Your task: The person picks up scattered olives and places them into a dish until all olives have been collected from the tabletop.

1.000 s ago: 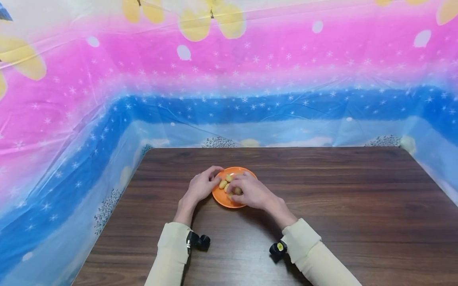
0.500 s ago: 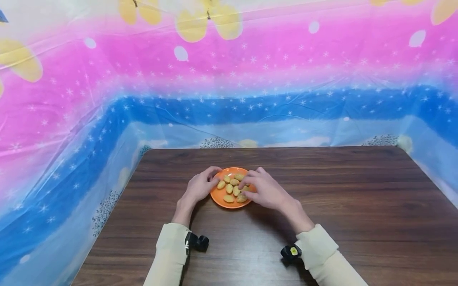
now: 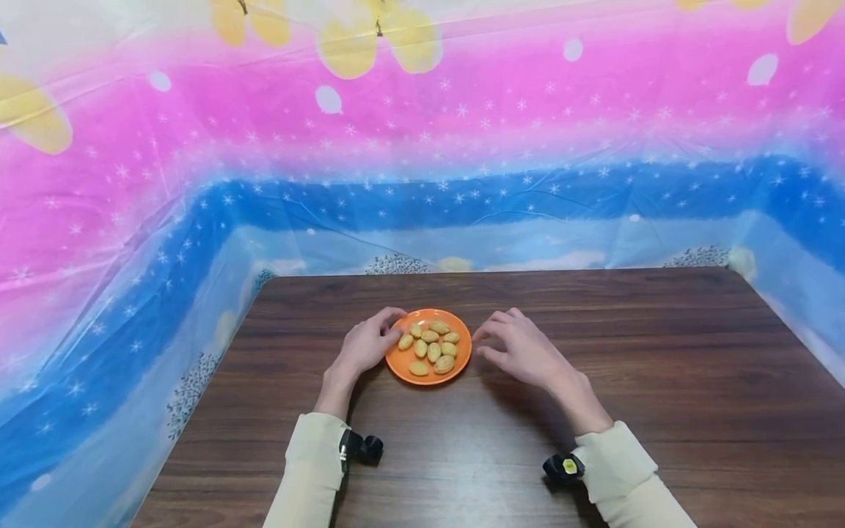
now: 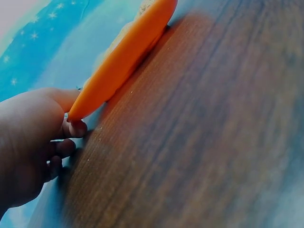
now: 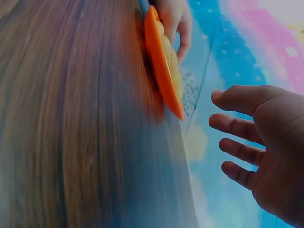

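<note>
An orange plate [image 3: 400, 372] stands on the wooden table and bears several tan, oval, nut-like pieces [image 3: 433, 352] spread over its middle. At the plate's left side my left hand [image 3: 365, 343] pinches the rim. The left wrist view shows the thumb on top of the edge and the fingertips [image 4: 77, 128] beneath it. My right hand [image 3: 524, 348] is just off the plate's right rim, holding nothing. Its thumb and fingers are spread apart in the right wrist view, where the plate [image 5: 164, 76] is seen edge-on.
The dark wooden table [image 3: 660, 367] stretches out on both sides of the plate. Behind its far edge hangs a pink and blue patterned cloth [image 3: 495, 198]. A small black camera sits on each cuff, the left one [image 3: 361, 447] and the right one [image 3: 563, 467].
My right hand has drawn back rightward from over the plate, its fingers leaving the nut-like pieces, which now show uncovered. My left hand has stayed at the rim.
</note>
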The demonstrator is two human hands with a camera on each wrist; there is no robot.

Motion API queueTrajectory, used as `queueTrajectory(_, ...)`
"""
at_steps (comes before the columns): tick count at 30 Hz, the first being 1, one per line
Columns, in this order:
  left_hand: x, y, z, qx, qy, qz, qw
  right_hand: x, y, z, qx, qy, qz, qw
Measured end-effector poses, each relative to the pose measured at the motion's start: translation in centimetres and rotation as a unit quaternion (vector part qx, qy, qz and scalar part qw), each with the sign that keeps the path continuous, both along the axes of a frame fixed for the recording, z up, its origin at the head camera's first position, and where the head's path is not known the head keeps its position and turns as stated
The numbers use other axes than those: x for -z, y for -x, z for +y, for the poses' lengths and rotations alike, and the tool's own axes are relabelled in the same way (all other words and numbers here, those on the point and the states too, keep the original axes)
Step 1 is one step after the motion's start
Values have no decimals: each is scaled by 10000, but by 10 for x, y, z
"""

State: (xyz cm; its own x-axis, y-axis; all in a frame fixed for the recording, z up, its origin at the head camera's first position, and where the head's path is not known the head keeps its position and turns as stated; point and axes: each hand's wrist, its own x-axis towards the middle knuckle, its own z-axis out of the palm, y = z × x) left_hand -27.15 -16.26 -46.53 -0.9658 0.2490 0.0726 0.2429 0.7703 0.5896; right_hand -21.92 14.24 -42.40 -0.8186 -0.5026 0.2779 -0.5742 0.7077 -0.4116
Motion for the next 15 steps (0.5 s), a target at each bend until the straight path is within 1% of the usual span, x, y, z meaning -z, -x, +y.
queueTrajectory(2, 0, 0, 0, -16, -7, -16, 10000, 1, 0, 6, 78, 4, -65, 9999)
queueTrajectory(10, 0, -1, 0, -32, -24, -35, 10000, 2, 1, 28, 354, 8, -81, 9993)
queueTrajectory(15, -1, 0, 1, -13, 0, -14, 10000, 2, 3, 38, 437, 1, -66, 9990)
